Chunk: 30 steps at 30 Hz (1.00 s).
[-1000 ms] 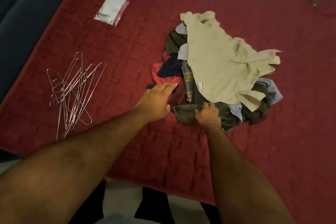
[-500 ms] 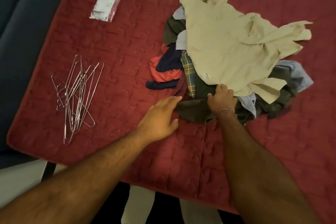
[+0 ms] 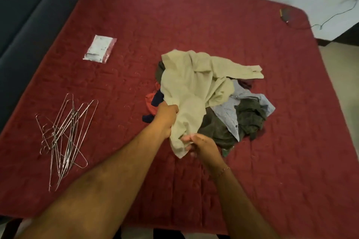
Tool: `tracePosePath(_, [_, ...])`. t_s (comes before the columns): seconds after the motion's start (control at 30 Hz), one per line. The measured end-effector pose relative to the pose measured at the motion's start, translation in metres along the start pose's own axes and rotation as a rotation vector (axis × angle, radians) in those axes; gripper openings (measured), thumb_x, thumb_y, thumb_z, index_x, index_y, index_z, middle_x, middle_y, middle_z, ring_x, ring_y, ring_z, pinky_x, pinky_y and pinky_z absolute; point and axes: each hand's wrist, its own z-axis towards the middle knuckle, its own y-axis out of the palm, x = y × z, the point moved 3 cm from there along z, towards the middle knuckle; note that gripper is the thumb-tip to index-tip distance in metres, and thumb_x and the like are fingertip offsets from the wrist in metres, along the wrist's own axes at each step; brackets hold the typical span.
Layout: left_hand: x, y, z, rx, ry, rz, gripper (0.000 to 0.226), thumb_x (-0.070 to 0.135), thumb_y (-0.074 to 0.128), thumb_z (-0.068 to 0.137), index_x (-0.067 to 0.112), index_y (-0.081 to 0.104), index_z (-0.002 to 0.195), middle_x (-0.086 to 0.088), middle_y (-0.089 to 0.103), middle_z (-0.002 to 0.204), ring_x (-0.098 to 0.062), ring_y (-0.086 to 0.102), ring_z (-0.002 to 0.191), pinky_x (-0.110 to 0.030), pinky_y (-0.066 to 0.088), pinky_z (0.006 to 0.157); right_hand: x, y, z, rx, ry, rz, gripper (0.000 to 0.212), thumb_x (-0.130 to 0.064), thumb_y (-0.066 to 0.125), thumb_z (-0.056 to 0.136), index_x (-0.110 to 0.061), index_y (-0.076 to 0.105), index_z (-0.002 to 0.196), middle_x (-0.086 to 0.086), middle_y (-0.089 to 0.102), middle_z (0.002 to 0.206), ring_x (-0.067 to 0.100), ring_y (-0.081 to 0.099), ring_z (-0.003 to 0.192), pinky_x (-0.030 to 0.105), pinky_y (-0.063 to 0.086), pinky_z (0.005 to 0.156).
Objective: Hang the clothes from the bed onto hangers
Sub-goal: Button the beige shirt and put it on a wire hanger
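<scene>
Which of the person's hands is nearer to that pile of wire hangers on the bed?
The left. The left hand grips the beige shirt on the side facing the wire hangers. The right hand holds the shirt's lower end, farther from them.

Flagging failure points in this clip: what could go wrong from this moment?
Both the left hand and right hand grip the beige shirt, which lies on the clothes pile; lifting may drag other garments along. The wire hangers lie crossed, so pulling one could snag others.
</scene>
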Motion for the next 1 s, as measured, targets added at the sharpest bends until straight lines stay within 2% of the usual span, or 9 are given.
tracePosePath(0.1, [0.019, -0.031, -0.034, -0.108, 0.085, 0.069, 0.038, -0.011, 0.042, 0.089, 0.011, 0.070, 0.101, -0.007, 0.070, 0.084, -0.022, 0.064, 0.072, -0.029, 0.050, 0.063, -0.002, 0.026, -0.008, 0.216, 0.127, 0.340, 0.029, -0.043, 0.062, 0.099, -0.023, 0.066, 0.119, -0.001, 0.066, 0.121, 0.013, 0.064, 0.102, 0.041, 0.054, 0.091])
tracePosePath(0.2, [0.033, -0.087, -0.079, -0.338, 0.061, 0.183, 0.050, -0.015, 0.038, 0.086, 0.019, 0.062, 0.058, 0.000, 0.055, 0.057, -0.010, 0.050, 0.049, -0.023, 0.030, 0.049, -0.028, 0.077, -0.017, 0.164, 0.115, 0.681, 0.056, -0.053, 0.068, 0.091, -0.021, 0.060, 0.137, 0.004, 0.063, 0.137, 0.027, 0.060, 0.125, 0.057, 0.048, 0.107])
tracePosePath(0.3, [0.032, -0.153, -0.109, -0.546, 0.002, 0.375, 0.016, 0.000, 0.055, 0.069, 0.007, 0.067, 0.077, -0.010, 0.061, 0.076, -0.022, 0.056, 0.071, -0.029, 0.043, 0.064, -0.077, 0.130, -0.028, 0.267, -0.090, 0.767, 0.067, -0.032, 0.070, 0.085, -0.008, 0.053, 0.146, 0.015, 0.055, 0.149, 0.031, 0.051, 0.136, 0.040, 0.043, 0.110])
tracePosePath(0.4, [0.025, -0.220, -0.121, -0.600, -0.085, 0.422, 0.028, 0.016, 0.072, 0.066, 0.004, 0.074, 0.092, -0.017, 0.069, 0.090, -0.027, 0.065, 0.082, -0.032, 0.052, 0.075, -0.112, 0.168, -0.021, 0.207, 0.014, 0.651, 0.022, -0.016, 0.051, 0.104, -0.009, 0.063, 0.121, 0.014, 0.067, 0.118, 0.028, 0.066, 0.104, 0.036, 0.054, 0.089])
tracePosePath(0.47, [0.030, -0.250, -0.129, -0.551, -0.076, 0.264, 0.038, 0.030, 0.074, 0.082, 0.003, 0.075, 0.108, -0.022, 0.071, 0.109, -0.029, 0.070, 0.095, -0.035, 0.057, 0.083, -0.126, 0.195, -0.028, 0.068, -0.169, 0.503, 0.022, -0.006, 0.057, 0.094, -0.002, 0.064, 0.115, 0.015, 0.066, 0.100, 0.031, 0.063, 0.092, 0.041, 0.058, 0.078])
tracePosePath(0.63, [0.077, -0.298, -0.119, -0.340, 0.056, -0.191, 0.058, 0.068, 0.049, 0.097, 0.018, 0.073, 0.116, -0.012, 0.070, 0.107, -0.026, 0.069, 0.088, -0.037, 0.055, 0.076, -0.149, 0.265, -0.064, -0.121, -0.401, 0.037, 0.028, -0.003, 0.058, 0.098, -0.007, 0.068, 0.124, 0.016, 0.073, 0.119, 0.032, 0.071, 0.106, 0.048, 0.060, 0.092])
tracePosePath(0.7, [0.098, -0.299, -0.121, -0.358, 0.093, -0.124, 0.045, 0.045, 0.059, 0.101, 0.011, 0.068, 0.130, -0.021, 0.071, 0.122, -0.035, 0.071, 0.107, -0.049, 0.057, 0.094, -0.153, 0.283, -0.075, -0.216, -0.415, -0.250, 0.027, 0.002, 0.062, 0.096, -0.006, 0.069, 0.120, 0.012, 0.076, 0.114, 0.027, 0.072, 0.103, 0.039, 0.061, 0.087])
tracePosePath(0.77, [0.116, -0.298, -0.124, -0.182, 0.232, 0.101, 0.032, 0.008, 0.061, 0.094, 0.008, 0.068, 0.126, -0.019, 0.075, 0.115, -0.032, 0.074, 0.099, -0.053, 0.061, 0.090, -0.152, 0.290, -0.077, -0.237, -0.398, -0.525, 0.027, 0.001, 0.069, 0.089, -0.010, 0.073, 0.114, 0.005, 0.078, 0.110, 0.024, 0.073, 0.104, 0.040, 0.060, 0.091])
tracePosePath(1.0, [0.144, -0.281, -0.137, -0.027, 0.524, 0.035, 0.043, -0.012, 0.053, 0.084, 0.010, 0.066, 0.119, -0.012, 0.074, 0.110, -0.028, 0.072, 0.107, -0.048, 0.058, 0.097, -0.173, 0.248, -0.078, 0.539, -0.491, -0.393, 0.040, -0.039, 0.072, 0.070, -0.029, 0.057, 0.106, 0.003, 0.054, 0.122, 0.027, 0.064, 0.102, 0.046, 0.057, 0.090])
